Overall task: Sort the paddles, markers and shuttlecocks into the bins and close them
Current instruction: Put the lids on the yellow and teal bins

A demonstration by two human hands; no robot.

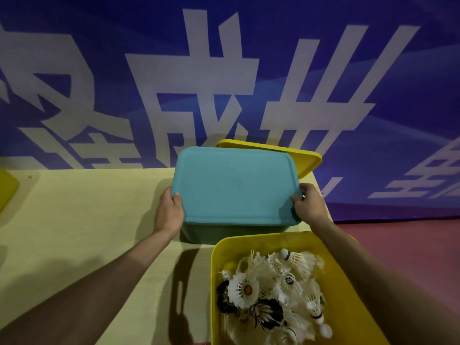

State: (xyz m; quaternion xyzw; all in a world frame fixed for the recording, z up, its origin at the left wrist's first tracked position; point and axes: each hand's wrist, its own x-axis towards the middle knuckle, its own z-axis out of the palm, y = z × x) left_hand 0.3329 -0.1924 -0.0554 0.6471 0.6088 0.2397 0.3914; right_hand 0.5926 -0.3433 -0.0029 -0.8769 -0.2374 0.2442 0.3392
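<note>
Squarely on top of the teal bin (234, 232) sits a teal lid (236, 185), and both hands hold it. The left hand (169, 212) grips the lid's left edge, with the thumb lying on top. The right hand (310, 206) pinches the right edge, fingers curled over the rim. The bin stands on the pale surface (87, 232). Just in front of it is an uncovered yellow bin (224, 247) holding a heap of shuttlecocks (273, 292), mostly white and a few dark. A yellow lid (306, 160) shows tilted behind the teal bin, against a blue banner (224, 70).
</note>
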